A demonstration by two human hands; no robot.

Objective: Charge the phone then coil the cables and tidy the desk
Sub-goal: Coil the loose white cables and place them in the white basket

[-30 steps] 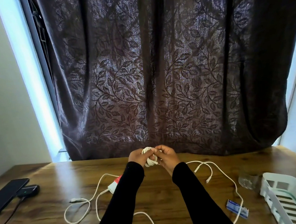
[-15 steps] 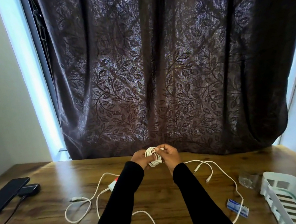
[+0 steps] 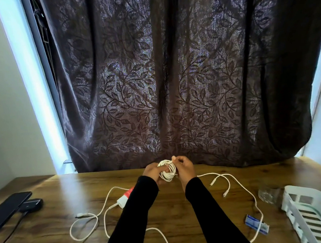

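Phone (image 3: 9,209) on charger; both hands' fingers (image 3: 180,160) grasp one coiled cable (image 3: 167,170); loose cables (image 3: 236,180) below remain.

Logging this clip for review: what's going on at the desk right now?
A person is coiling a white cable: the left hand grips the coiled bundle while the right hand pinches its end at the top. Two more white cables lie loose on the wooden desk. The phone lies at the far left with a dark cable plugged in. A white basket sits at the right.
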